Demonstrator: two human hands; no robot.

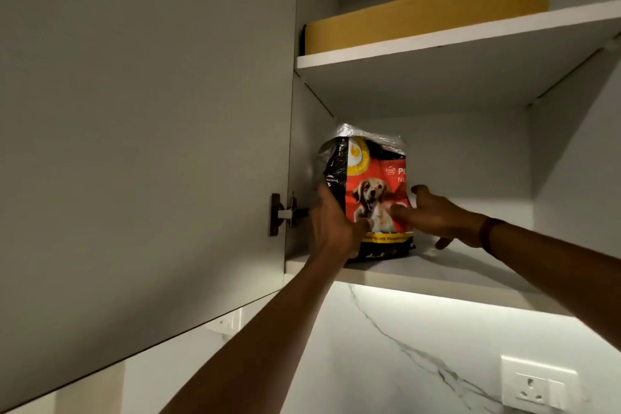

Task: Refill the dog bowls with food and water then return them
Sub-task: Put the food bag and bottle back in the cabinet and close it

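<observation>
A red, black and yellow dog food bag with a puppy picture stands upright on the lower shelf of an open wall cabinet. My left hand wraps the bag's left side and lower front corner. On the bag's right side my right hand presses with its fingers spread, the thumb over the front. Both arms reach upward from below. No dog bowls are in view.
The grey cabinet door stands open at the left, its hinge beside the bag. A flat cardboard box lies on the upper shelf. Below are a marble backsplash and wall sockets.
</observation>
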